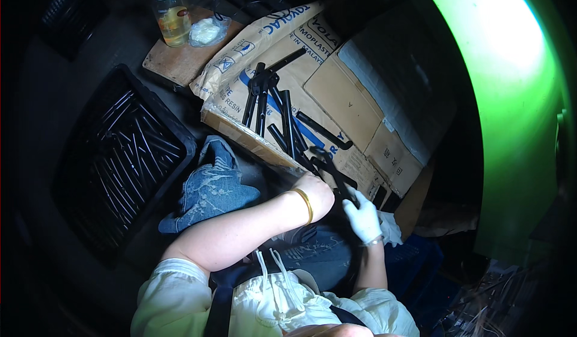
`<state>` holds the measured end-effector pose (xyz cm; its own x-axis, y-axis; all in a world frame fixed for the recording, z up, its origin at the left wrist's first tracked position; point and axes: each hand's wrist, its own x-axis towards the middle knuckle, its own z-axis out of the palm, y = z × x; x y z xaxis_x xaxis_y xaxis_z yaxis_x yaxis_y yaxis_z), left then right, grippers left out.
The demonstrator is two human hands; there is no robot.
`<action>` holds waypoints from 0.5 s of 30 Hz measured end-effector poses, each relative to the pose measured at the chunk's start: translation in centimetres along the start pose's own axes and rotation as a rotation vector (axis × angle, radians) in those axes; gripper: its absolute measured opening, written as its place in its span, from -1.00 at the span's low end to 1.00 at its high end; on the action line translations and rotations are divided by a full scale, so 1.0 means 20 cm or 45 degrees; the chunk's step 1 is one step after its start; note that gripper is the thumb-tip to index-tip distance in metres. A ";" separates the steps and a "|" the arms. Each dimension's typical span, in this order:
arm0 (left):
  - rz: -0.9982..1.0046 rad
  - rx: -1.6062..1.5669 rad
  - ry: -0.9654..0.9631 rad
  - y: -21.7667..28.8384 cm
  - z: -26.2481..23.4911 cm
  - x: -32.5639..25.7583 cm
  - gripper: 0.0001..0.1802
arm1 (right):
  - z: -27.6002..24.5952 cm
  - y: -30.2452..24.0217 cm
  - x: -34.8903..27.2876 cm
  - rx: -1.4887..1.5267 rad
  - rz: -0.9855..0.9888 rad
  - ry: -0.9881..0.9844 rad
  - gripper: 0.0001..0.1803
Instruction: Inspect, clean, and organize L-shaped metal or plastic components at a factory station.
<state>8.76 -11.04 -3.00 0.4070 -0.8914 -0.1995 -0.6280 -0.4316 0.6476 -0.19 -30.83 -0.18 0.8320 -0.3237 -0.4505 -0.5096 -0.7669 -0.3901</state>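
Note:
My left hand [317, 196], bare with a gold bangle on the wrist, is curled closed at the near edge of the cardboard-lined work surface [354, 84]. Whatever its fingers hold, if anything, is hidden. In a white glove, my right hand [363, 218] grips a long black tube-like part [340, 176], slanted up and left past the left hand. Another black part [341, 175] lies close by it. Beyond the hands, several loose black tube-like parts [287, 117] lie on the cardboard, some with a wider jointed end [262, 83].
A black crate [186, 147] full of slim black parts stands at the left. On a wooden board [162, 63] at the far left are a bottle [174, 24] of yellowish liquid and a clear plastic bag [208, 31]. A large green machine panel [511, 126] rises at the right.

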 end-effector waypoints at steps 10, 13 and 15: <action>0.016 0.029 0.053 0.00 0.00 -0.02 -0.77 | -0.16 0.15 -0.07 -0.701 0.326 0.001 -0.44; 0.006 0.038 0.090 -0.02 0.02 -0.01 -0.77 | 0.00 0.19 0.03 -0.387 0.115 0.157 -0.47; 0.033 0.015 0.146 -0.03 0.04 -0.01 -0.77 | 0.11 0.18 0.10 -0.187 0.018 0.204 -0.48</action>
<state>8.63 -10.77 -3.89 0.4633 -0.8809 -0.0970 -0.6469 -0.4110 0.6424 -0.87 -32.95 -4.22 0.8552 -0.4098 -0.3172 -0.4938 -0.8303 -0.2585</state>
